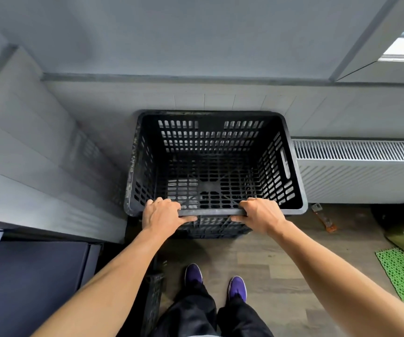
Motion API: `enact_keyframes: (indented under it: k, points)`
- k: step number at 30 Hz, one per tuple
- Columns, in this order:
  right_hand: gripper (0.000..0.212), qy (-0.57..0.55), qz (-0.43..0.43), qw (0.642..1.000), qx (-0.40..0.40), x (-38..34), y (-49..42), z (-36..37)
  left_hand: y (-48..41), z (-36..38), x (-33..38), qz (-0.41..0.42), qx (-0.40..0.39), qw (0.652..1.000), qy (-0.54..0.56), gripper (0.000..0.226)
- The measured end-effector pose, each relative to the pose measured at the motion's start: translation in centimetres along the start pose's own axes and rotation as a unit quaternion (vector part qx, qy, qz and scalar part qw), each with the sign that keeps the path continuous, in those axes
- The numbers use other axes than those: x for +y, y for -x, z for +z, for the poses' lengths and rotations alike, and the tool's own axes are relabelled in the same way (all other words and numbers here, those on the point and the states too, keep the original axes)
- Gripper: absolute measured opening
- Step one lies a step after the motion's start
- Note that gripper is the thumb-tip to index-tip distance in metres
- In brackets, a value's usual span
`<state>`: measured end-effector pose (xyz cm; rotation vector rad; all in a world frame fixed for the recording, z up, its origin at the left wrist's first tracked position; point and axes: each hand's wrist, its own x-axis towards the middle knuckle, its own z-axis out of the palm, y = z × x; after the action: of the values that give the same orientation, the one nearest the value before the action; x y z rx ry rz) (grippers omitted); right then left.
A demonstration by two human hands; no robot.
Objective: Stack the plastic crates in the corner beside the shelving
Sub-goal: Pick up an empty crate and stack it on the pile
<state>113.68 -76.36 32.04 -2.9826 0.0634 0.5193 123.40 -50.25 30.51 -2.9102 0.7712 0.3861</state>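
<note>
Head view, looking down into a black perforated plastic crate [215, 164] that stands against the pale wall, with a grey cabinet side [38, 152] just to its left and a white radiator [361, 166] just to its right. The crate is upright and open-topped, and it sits on another dark slotted crate [210, 229], of which only a strip shows below the near rim. Both hands grip that near rim: the left hand [163, 214] and the right hand [261, 215] are each closed over the edge, fingers curled inside and thumbs pressed on the outer face. A further dark crate edge [153, 300] appears beside the person's left leg. Purple shoes [237, 288] stand on the wood-look floor [281, 263]. Green and orange mesh mats [402, 276] lie at the right. No legible writing, label or brand is visible.
</note>
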Motion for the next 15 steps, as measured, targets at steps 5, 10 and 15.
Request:
enact_keyframes:
  k: [5, 10, 15]
  points:
    - [0.041, 0.018, 0.028, 0.999, -0.015, 2.1, 0.9, -0.1, -0.2, -0.3, 0.3, 0.038, -0.019, 0.998, 0.039, 0.051]
    - [0.034, 0.002, 0.021, 0.996, -0.082, 3.0, 0.4, -0.4, -0.5, -1.2, 2.8, 0.081, -0.052, 0.992, 0.080, 0.017]
    - [0.028, 0.057, 0.015, 0.990, -0.130, 7.2, 1.6, -1.5, -1.1, -1.5, 4.6, 0.101, -0.091, 0.987, 0.082, 0.026]
